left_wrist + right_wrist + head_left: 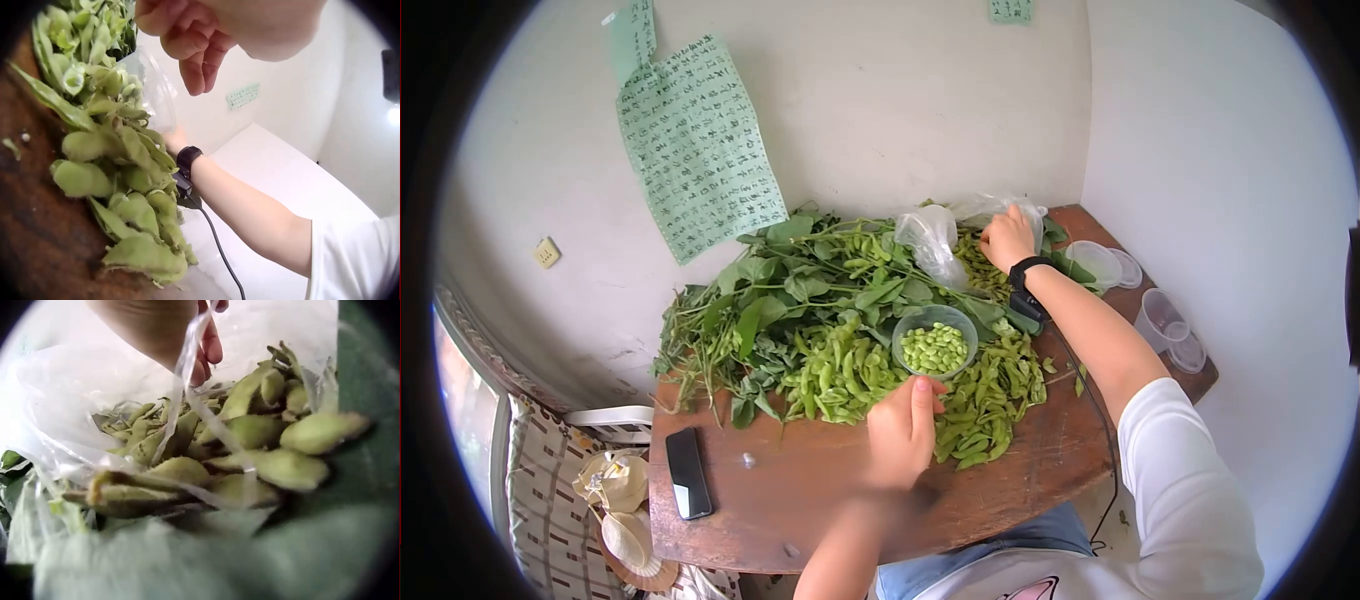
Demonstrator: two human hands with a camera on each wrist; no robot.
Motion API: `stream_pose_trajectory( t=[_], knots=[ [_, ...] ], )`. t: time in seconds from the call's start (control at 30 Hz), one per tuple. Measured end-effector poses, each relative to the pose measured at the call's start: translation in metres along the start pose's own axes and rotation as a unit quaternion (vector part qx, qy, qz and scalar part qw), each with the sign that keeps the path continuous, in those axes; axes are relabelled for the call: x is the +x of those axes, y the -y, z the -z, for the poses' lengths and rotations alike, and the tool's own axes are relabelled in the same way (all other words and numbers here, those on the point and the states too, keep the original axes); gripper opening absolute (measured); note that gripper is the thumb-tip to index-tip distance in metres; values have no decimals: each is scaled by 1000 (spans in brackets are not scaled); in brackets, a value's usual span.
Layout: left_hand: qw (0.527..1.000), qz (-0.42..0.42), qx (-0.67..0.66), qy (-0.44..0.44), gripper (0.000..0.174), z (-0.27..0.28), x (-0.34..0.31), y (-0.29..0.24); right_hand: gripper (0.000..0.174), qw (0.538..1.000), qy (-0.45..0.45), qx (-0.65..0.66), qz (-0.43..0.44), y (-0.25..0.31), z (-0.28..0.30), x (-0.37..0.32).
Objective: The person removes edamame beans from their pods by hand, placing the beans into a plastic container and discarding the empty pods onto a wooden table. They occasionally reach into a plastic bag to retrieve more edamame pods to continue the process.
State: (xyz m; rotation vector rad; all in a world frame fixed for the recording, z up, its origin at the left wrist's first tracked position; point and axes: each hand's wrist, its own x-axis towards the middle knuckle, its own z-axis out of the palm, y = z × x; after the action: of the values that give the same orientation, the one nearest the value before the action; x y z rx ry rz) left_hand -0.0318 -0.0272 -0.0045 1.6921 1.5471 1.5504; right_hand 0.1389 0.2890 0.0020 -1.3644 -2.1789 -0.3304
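Bean pods (980, 415) in heap on brown table (800, 500), by clear bowl (897, 340) of green beans (933, 349). More pods lie in clear bag (56, 400). Left hand (903, 430) near bowl, fingers loose and a bit bent, nothing seen in them. Right hand (1010, 240) over bag pods, fingers bent down; cannot tell how wide or if they grip any. Leafy stems (800, 280) beside heap. Black phone (688, 473) on table.
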Motion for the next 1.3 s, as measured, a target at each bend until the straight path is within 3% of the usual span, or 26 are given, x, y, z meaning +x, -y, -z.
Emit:
stream_pose_trajectory(
  t=[0.07,0.17,0.2,0.3,0.33,0.4,0.47,0.57,0.6,0.67,0.73,0.8,1.0,1.1,1.3],
  knots=[
    [1000,-2,2,-3,46,1,0,-1,10,994,70,-78,-33,-1,-9,3],
    [997,68,18,33,42,2,1,-2,10,993,106,-18,-49,0,0,3],
    [997,66,17,31,42,3,2,-2,10,993,104,-19,-47,-5,-2,6],
    [997,71,15,28,41,2,0,-3,14,971,-5,231,-67,-16,-3,8],
    [997,68,10,21,39,3,0,-6,14,971,-4,230,-67,-13,9,3],
    [998,65,2,13,37,1,1,-6,14,903,13,424,-63,-5,37,-11],
    [997,67,-29,2,25,-3,1,-2,16,906,86,414,-19,13,81,-36],
    [993,79,-82,3,18,-6,1,-3,20,822,135,553,-9,45,128,-94],
    [993,88,-83,6,18,-5,1,-5,21,816,128,564,19,52,134,-112],
    [996,44,-68,22,28,-2,4,-10,21,855,149,494,48,68,155,-138],
    [995,58,-78,31,32,-3,2,-10,21,821,156,548,23,78,144,-161],
    [994,52,-82,41,28,-6,0,-4,21,853,157,493,73,83,146,-169],
    [996,47,-61,35,19,-6,-1,-6,19,816,140,561,29,83,127,-183],
    [996,52,-58,50,20,-5,-1,-4,16,828,97,547,72,79,118,-189],
    [996,39,-26,76,12,-4,-1,-8,10,788,85,596,126,77,114,-192]
  ],
)
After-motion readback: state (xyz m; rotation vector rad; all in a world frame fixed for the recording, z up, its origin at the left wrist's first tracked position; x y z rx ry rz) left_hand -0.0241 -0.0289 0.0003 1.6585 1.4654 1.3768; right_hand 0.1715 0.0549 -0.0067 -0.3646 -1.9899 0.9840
